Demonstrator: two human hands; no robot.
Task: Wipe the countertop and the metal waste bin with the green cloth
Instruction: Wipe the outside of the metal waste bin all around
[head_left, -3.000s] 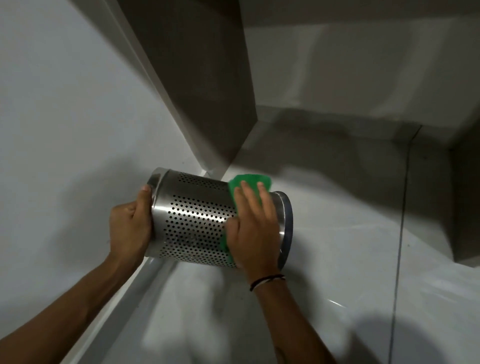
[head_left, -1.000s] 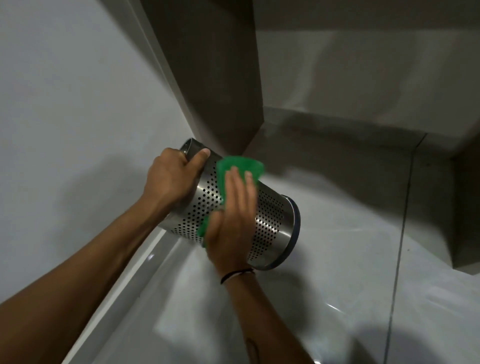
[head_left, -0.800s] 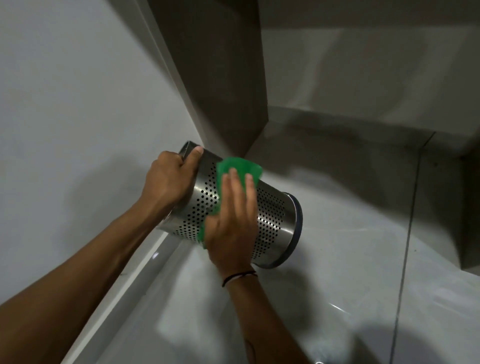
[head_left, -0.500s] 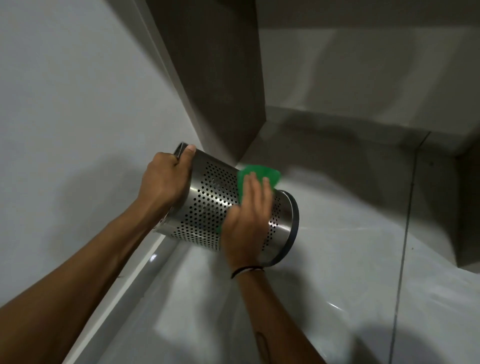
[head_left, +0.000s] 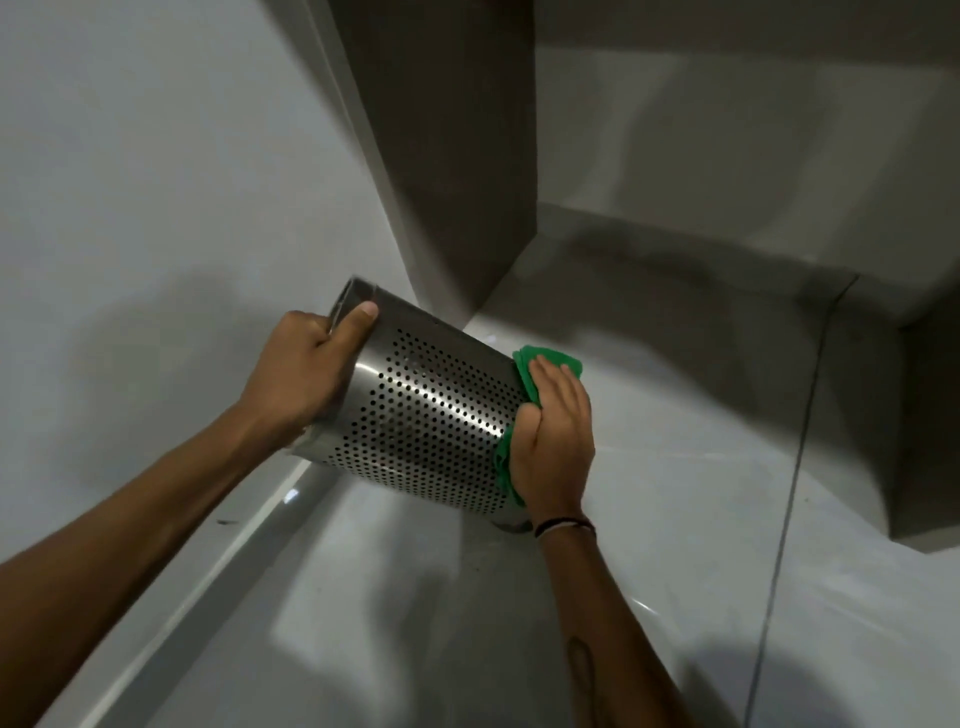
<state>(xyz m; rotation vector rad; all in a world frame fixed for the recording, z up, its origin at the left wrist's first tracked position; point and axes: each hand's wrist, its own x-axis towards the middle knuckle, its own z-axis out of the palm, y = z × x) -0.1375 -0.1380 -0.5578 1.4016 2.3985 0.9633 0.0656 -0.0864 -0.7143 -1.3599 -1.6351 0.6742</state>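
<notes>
Left hand (head_left: 298, 371) curled in a grip with thumb extended; right hand (head_left: 555, 441) pressed flat, fingers together.

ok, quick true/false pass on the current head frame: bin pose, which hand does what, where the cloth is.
1. The perforated metal waste bin stands upright. False: it is tilted on its side, held up.
2. The left hand grips the bin's rim. True.
3. The green cloth lies loose on the countertop. False: the right hand presses it against the bin's end.
4. A dark band circles the right wrist. True.
5. The bin's wall is solid. False: it is full of round holes.
</notes>
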